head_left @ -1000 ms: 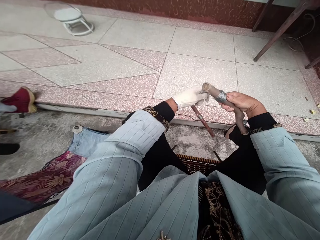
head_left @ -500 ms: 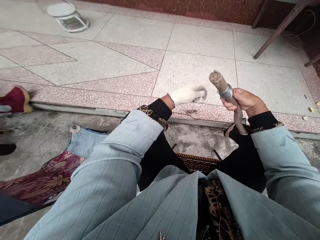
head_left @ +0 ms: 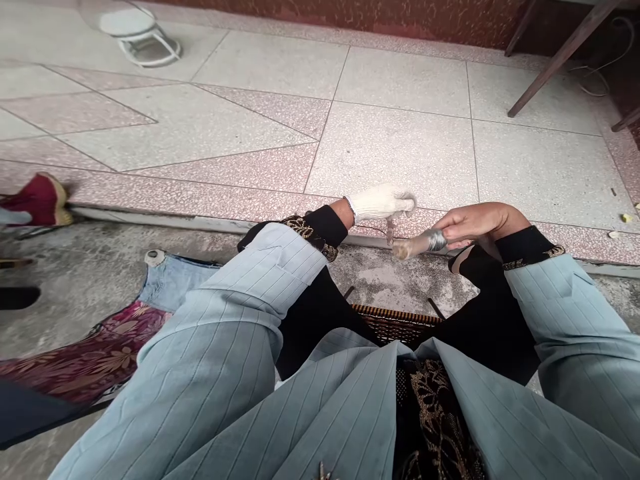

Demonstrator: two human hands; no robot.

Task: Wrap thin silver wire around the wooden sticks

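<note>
My right hand (head_left: 473,223) is closed around a wooden stick (head_left: 409,248), which now lies nearly level, its rough cut end toward the left. Silvery wire (head_left: 437,239) is wound in a tight coil round the stick, right beside my fingers. The rest of the stick is hidden behind the hand and wrist. My left hand (head_left: 383,202) wears a white knitted glove and is to the left of the stick's end, fingers curled together. What those fingers pinch, if anything, is too fine to make out. A small brownish bit (head_left: 391,230) shows just below them.
A raised tiled floor (head_left: 400,147) lies ahead, its edge (head_left: 210,225) crossing in front of my knees. Woven wicker (head_left: 395,323) shows between my legs. Patchwork cloth (head_left: 175,283) and another person's red shoe (head_left: 43,200) are at left. A white stool (head_left: 145,37) stands farther back.
My right hand has tipped the stick from upright to nearly level, its cut end swinging down and left. My gloved left hand has moved slightly down and stays curled.
</note>
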